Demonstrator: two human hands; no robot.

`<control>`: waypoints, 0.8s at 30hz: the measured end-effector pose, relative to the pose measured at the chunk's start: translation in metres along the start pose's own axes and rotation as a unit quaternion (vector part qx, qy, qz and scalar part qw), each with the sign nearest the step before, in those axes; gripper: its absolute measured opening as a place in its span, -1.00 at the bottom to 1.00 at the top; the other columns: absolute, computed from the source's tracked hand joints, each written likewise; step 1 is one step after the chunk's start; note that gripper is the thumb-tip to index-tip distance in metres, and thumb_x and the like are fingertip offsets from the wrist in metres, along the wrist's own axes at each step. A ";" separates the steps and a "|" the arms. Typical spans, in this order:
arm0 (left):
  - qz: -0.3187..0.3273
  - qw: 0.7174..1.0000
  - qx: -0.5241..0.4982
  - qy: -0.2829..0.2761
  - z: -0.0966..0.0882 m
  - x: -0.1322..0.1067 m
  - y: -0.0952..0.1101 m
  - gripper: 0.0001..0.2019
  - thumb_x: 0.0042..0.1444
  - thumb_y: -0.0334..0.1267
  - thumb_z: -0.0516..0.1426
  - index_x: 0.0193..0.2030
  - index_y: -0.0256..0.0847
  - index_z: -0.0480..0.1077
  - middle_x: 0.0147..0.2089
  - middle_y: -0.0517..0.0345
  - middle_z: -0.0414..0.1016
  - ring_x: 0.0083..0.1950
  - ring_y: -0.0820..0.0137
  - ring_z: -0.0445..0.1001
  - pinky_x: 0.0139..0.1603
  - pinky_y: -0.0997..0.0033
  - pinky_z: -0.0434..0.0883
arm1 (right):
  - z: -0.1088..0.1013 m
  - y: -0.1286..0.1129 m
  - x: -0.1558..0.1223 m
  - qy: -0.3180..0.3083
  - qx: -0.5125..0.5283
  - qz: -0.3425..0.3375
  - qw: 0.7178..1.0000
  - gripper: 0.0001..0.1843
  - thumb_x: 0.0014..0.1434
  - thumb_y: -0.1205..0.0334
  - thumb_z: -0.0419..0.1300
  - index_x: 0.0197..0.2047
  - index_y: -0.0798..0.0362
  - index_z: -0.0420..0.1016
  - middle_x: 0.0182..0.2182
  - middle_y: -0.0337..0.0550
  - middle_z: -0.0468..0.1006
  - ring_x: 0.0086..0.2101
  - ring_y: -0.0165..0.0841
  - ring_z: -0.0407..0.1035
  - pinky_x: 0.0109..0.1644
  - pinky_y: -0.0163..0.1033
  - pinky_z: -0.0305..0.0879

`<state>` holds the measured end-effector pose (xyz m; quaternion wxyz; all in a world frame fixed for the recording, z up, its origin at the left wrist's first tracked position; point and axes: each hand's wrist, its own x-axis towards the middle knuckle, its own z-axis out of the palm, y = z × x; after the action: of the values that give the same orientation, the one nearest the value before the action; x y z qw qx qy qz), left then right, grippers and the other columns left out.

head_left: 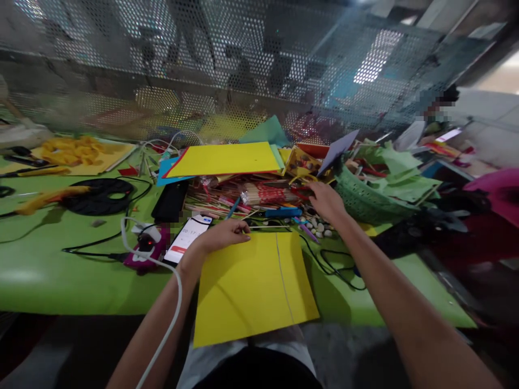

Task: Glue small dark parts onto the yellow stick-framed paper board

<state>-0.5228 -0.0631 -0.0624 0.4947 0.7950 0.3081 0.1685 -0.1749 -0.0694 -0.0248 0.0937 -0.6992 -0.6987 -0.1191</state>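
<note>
A yellow sheet (pixel 251 286) with a thin line running down its right part lies at the table's front edge, overhanging towards my lap. Over its upper left corner, my left hand (pixel 227 234) is closed with fingers curled; whether it grips anything is unclear. A thin pale stick (pixel 270 227) lies just beyond the sheet, close to those fingertips. My right hand (pixel 326 201) reaches into the craft pile, its fingertips closed at a curved yellow piece (pixel 304 178) and something red. What those fingers grasp is too small to make out.
A phone (pixel 188 237) showing a timer and a purple power adapter (pixel 150 248) with cables are at the left. Behind are stacked coloured sheets (pixel 227 159) and bundled sticks (pixel 265 193). A green basket (pixel 357 197) of scraps stands right, near pebbles (pixel 320 228) and black cable.
</note>
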 end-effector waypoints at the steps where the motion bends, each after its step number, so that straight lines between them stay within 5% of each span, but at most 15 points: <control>1: -0.005 1.000 -0.018 -0.008 -0.002 0.001 0.002 -0.75 -0.01 -0.07 0.20 -0.31 -0.20 0.48 -0.47 0.24 0.40 -0.41 0.41 0.33 -0.41 0.49 0.23 | 0.003 0.000 0.007 -0.005 -0.007 -0.001 1.000 -0.53 0.17 0.43 0.05 0.16 0.16 0.37 0.08 0.08 0.46 0.05 -0.13 0.32 0.13 -0.10 0.20; 5: -0.025 0.996 -0.088 -0.023 -0.005 0.010 0.007 -0.69 -0.05 -0.01 0.23 -0.32 -0.22 0.45 -0.42 0.21 0.44 -0.37 0.39 0.38 -0.36 0.47 0.29 | 0.011 -0.006 0.027 -0.014 -0.036 0.008 0.999 -0.49 0.16 0.48 0.01 0.20 0.21 0.30 0.04 0.17 0.47 0.00 -0.10 0.34 0.05 -0.10 0.22; 10: -0.017 0.978 -0.182 0.098 0.000 0.024 0.003 -0.68 -0.03 0.00 0.22 -0.27 -0.22 0.39 -0.39 0.20 0.47 -0.38 0.40 0.42 -0.36 0.44 0.31 | 0.009 -0.010 0.034 -0.019 -0.052 0.021 0.998 -0.45 0.13 0.44 0.06 0.22 0.20 0.25 -0.02 0.19 0.49 -0.13 -0.13 0.41 -0.11 -0.14 0.27; 18: -0.024 0.954 -0.214 0.208 0.010 0.015 -0.008 -0.71 0.02 -0.03 0.19 -0.27 -0.20 0.34 -0.37 0.22 0.46 -0.36 0.41 0.41 -0.37 0.46 0.31 | -0.029 0.027 -0.007 -0.019 0.025 0.060 0.998 -0.38 0.02 0.31 0.14 0.19 -0.12 0.35 -0.10 -0.07 0.54 -0.20 -0.17 0.43 -0.19 -0.18 0.29; 20: -0.023 0.950 -0.225 0.214 0.011 0.013 -0.006 -0.71 0.02 -0.02 0.18 -0.26 -0.19 0.33 -0.36 0.22 0.47 -0.36 0.42 0.41 -0.35 0.46 0.31 | -0.037 0.036 -0.032 -0.028 0.178 0.119 0.976 -0.36 -0.01 0.29 0.13 0.20 -0.09 0.34 -0.24 -0.13 0.55 -0.35 -0.25 0.40 -0.28 -0.20 0.29; 22: -0.019 0.947 -0.238 0.215 0.012 0.013 -0.005 -0.70 0.00 -0.01 0.19 -0.26 -0.20 0.33 -0.34 0.22 0.48 -0.34 0.41 0.41 -0.33 0.45 0.32 | -0.045 0.037 -0.063 -0.057 0.391 0.185 0.900 -0.32 -0.03 0.28 0.12 0.22 -0.01 0.27 -0.36 -0.17 0.49 -0.51 -0.33 0.30 -0.43 -0.23 0.24; 24: -0.019 0.944 -0.247 0.217 0.013 0.013 -0.006 -0.69 -0.01 -0.01 0.20 -0.26 -0.20 0.34 -0.33 0.21 0.49 -0.34 0.41 0.41 -0.31 0.44 0.33 | -0.054 0.031 -0.097 -0.076 0.449 0.182 0.872 -0.37 0.00 0.25 0.07 0.19 0.00 0.27 -0.32 -0.16 0.48 -0.56 -0.39 0.25 -0.47 -0.25 0.22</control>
<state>-0.5074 -0.0616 -0.0740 0.5998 0.5861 0.3717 0.3982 -0.1456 -0.1785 -0.0017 0.3642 -0.7038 -0.5419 0.2798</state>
